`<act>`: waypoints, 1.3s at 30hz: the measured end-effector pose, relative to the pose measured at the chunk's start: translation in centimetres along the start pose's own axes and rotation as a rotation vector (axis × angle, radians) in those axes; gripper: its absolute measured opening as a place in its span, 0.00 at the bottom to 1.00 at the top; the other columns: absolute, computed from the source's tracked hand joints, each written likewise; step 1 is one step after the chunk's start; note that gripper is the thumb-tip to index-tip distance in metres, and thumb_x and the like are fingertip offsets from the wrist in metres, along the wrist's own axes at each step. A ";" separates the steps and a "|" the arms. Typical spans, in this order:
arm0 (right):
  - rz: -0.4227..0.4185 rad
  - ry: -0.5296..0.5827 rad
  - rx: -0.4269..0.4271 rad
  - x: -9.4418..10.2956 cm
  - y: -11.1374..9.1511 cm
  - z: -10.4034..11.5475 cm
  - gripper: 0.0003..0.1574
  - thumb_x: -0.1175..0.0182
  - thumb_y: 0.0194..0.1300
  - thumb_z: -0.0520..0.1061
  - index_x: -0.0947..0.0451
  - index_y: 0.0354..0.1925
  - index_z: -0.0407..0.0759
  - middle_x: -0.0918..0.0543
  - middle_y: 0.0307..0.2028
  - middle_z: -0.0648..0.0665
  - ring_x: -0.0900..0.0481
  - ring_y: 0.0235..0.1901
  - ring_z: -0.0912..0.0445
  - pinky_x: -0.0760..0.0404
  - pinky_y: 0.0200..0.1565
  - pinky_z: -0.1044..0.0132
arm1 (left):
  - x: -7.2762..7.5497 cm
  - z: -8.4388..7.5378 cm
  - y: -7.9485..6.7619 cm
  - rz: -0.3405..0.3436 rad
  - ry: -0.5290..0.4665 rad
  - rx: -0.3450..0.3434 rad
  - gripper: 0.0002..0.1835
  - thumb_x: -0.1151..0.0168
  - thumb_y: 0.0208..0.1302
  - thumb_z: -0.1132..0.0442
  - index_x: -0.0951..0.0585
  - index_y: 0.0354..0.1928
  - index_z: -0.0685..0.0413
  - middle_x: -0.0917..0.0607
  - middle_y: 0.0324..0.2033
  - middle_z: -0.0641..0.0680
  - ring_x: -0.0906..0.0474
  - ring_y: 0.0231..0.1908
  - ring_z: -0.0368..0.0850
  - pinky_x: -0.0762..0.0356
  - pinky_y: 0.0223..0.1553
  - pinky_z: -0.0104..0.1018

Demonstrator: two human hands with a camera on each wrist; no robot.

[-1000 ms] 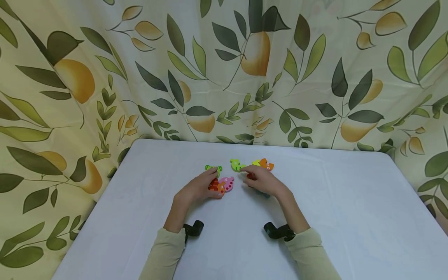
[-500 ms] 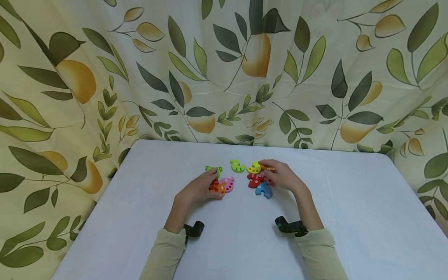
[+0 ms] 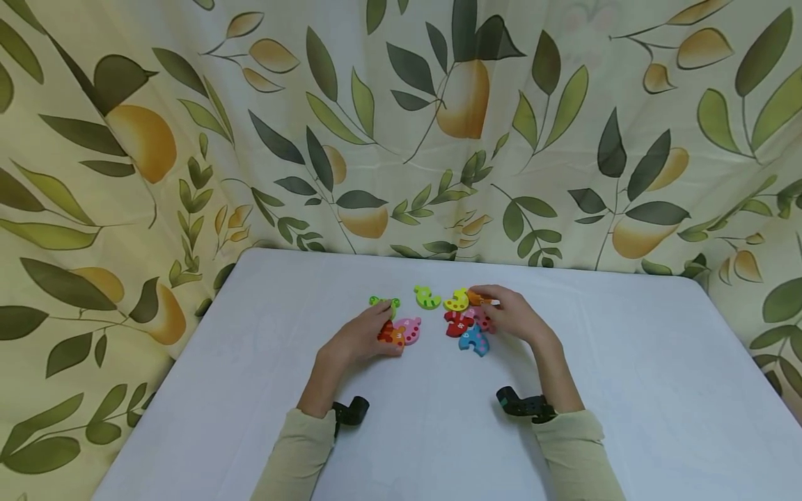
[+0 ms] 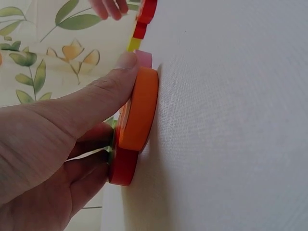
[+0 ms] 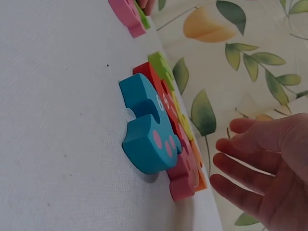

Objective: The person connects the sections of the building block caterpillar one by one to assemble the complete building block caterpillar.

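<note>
My left hand (image 3: 358,335) rests on a cluster of small animal-shaped puzzle pieces. Its thumb touches the orange piece (image 4: 142,108), and other fingertips touch the red piece (image 4: 123,167) beside it. A pink piece (image 3: 410,330) and a green frog-like piece (image 3: 392,304) lie around these. My right hand (image 3: 510,313), fingers loosely spread, hovers at the right group near an orange piece (image 3: 477,298); no held piece shows in the right wrist view. That group also has a yellow piece (image 3: 457,300), a red numbered piece (image 3: 456,325), a pink spotted piece (image 5: 185,178) and a blue spotted piece (image 5: 149,130).
A light green piece (image 3: 427,298) lies between the two groups, toward the back. The white table (image 3: 413,431) reaches back to a leaf-and-fruit patterned curtain (image 3: 401,139). Black wrist cameras (image 3: 525,406) sit at both cuffs.
My right hand has moved right, off the light green piece to the orange one, uncovering the red and blue pieces. The left hand has stayed on its cluster.
</note>
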State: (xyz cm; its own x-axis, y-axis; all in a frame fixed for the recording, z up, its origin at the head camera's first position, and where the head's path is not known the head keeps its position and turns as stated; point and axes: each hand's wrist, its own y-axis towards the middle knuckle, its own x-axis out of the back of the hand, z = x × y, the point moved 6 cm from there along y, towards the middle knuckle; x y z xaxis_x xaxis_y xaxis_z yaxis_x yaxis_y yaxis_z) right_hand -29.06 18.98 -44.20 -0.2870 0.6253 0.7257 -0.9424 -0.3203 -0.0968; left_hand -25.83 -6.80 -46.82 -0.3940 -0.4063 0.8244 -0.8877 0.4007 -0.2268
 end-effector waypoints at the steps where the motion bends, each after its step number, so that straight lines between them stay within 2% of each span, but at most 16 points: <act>1: -0.002 0.002 -0.008 0.0 0.0 -0.1 0.27 0.51 0.70 0.37 0.32 0.66 0.34 0.31 0.66 0.31 0.34 0.66 0.36 0.27 0.61 0.42 | 0.0 0.0 0.0 0.002 -0.002 0.002 0.46 0.30 0.56 0.47 0.38 0.73 0.54 0.43 0.75 0.51 0.48 0.75 0.50 0.43 0.73 0.48; 7: -0.020 0.011 -0.061 0.4 0.1 -0.6 0.29 0.52 0.70 0.37 0.36 0.68 0.37 0.34 0.68 0.31 0.36 0.67 0.36 0.29 0.63 0.40 | 0.1 -0.1 0.0 0.006 -0.002 0.013 0.46 0.30 0.56 0.47 0.39 0.73 0.53 0.43 0.75 0.50 0.48 0.75 0.50 0.42 0.73 0.49; 13: -0.040 0.003 -0.069 0.5 0.1 -1.1 0.31 0.52 0.69 0.36 0.38 0.70 0.36 0.35 0.68 0.30 0.36 0.67 0.35 0.31 0.63 0.39 | 0.0 -0.1 0.1 0.000 0.023 0.017 0.46 0.31 0.57 0.45 0.40 0.74 0.53 0.43 0.76 0.50 0.48 0.75 0.49 0.43 0.73 0.48; 24: -0.023 0.018 -0.092 0.0 0.2 -1.2 0.29 0.51 0.70 0.38 0.36 0.69 0.37 0.34 0.67 0.31 0.36 0.67 0.36 0.30 0.63 0.40 | -0.3 -0.2 0.2 -0.005 0.041 0.030 0.46 0.33 0.58 0.45 0.41 0.74 0.54 0.44 0.76 0.50 0.49 0.76 0.48 0.43 0.73 0.47; 31: -0.015 0.017 -0.094 -0.3 0.2 -1.1 0.29 0.51 0.70 0.38 0.35 0.68 0.37 0.33 0.67 0.31 0.36 0.67 0.36 0.28 0.62 0.41 | -0.4 -0.2 0.1 0.006 0.020 0.032 0.47 0.32 0.58 0.45 0.41 0.74 0.53 0.45 0.76 0.50 0.49 0.76 0.49 0.43 0.73 0.47; 39: -0.006 0.029 -0.052 -0.8 0.3 -0.7 0.28 0.49 0.70 0.38 0.34 0.67 0.35 0.31 0.66 0.31 0.35 0.67 0.36 0.29 0.63 0.42 | -0.1 -0.4 0.0 -0.003 0.007 0.020 0.46 0.31 0.57 0.46 0.40 0.74 0.54 0.43 0.76 0.51 0.48 0.75 0.50 0.42 0.73 0.48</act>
State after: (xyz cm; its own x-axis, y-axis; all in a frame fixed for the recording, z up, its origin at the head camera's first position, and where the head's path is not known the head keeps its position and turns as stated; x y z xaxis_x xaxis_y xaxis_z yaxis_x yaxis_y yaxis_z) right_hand -29.23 18.82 -45.28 -0.2858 0.6475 0.7065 -0.9514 -0.2800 -0.1283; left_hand -25.69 -6.43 -46.73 -0.3898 -0.4015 0.8288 -0.8934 0.3833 -0.2344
